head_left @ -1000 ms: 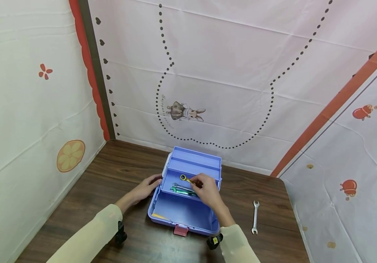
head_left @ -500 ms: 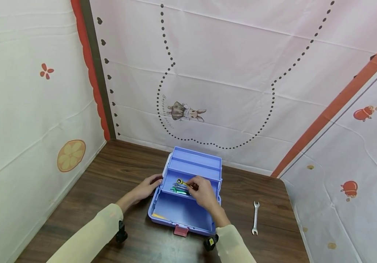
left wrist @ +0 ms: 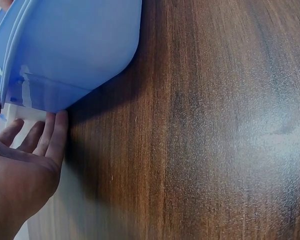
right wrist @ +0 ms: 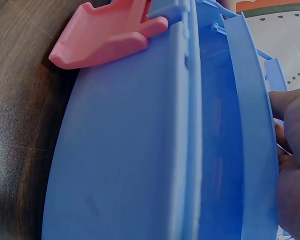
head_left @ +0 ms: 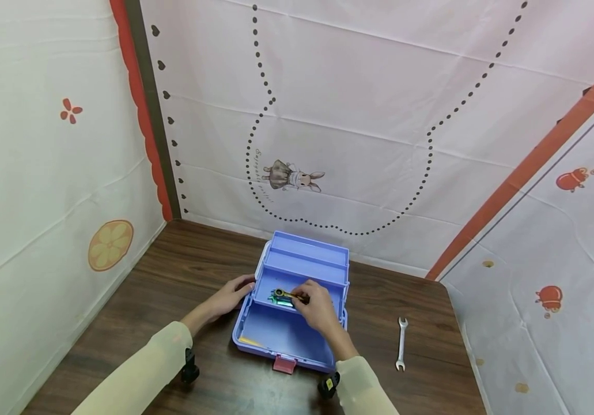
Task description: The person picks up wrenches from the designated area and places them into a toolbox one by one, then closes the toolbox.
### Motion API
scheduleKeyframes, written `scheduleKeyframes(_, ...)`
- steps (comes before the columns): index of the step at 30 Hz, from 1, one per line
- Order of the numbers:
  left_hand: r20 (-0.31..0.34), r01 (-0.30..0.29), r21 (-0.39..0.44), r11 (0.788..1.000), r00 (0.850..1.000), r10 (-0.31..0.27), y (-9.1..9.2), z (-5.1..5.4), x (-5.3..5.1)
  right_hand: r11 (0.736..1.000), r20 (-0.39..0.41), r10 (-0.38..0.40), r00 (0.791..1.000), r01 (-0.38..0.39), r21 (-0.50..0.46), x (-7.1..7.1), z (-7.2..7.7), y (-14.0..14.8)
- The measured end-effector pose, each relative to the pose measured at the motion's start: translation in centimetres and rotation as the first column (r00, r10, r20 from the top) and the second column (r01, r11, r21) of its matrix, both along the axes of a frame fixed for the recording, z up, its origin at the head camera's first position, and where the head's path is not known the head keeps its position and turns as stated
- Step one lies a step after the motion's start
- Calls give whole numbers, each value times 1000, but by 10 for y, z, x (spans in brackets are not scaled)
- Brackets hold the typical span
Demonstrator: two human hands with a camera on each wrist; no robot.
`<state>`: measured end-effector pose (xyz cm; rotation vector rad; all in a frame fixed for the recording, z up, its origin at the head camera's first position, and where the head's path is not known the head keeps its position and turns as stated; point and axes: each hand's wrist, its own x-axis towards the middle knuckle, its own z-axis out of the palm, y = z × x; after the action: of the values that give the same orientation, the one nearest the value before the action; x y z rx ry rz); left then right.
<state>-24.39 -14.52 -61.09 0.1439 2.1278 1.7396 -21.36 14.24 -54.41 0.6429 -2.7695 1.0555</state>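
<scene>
A blue toolbox [head_left: 252,349] stands unfolded on the table, its stepped trays raised at the back. My right hand [head_left: 320,306] pinches a gold ratcheting ring wrench [head_left: 280,293], ring end pointing left, low over the lower tray [head_left: 335,293]. Beneath it lies a green wrench [head_left: 276,301], partly covered; a silver one beside it is now mostly hidden. My left hand [head_left: 228,297] rests against the box's left side near the back hinge. In the left wrist view its fingers [left wrist: 56,135] extend, fairly straight, to the box's lower corner. The right wrist view hides the wrench behind the tray wall [right wrist: 257,150].
A silver open-end wrench [head_left: 401,344] lies on the wooden table [head_left: 198,248] to the right. A yellow strip [head_left: 250,341] sits in the box's bottom compartment. The red latch [head_left: 284,364] hangs at the front. Printed cloth walls [head_left: 369,144] border the table.
My right hand has carried the gold wrench left and down toward the other wrenches in the tray, covering the silver one. The left hand has stayed in place.
</scene>
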Motion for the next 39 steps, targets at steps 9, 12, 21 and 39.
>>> scheduleKeyframes(9,0,15,7,1000,1000,-15,-2,1,3,1000,-13,-8,1000,8,-7,0,-4,-1)
scheduleKeyframes(12,5,8,11,1000,1000,-8,-3,1,3,1000,-20,-7,1000,7,-19,0,-5,-2)
scheduleKeyframes(21,9,10,19,1000,1000,-10,-2,-1,0,1000,-23,-25,999,24,-20,1,-6,-1)
scheduleKeyframes(39,22,7,26,1000,1000,-7,-1,-4,-1,977,-80,-35,996,18,-212,12,16,29)
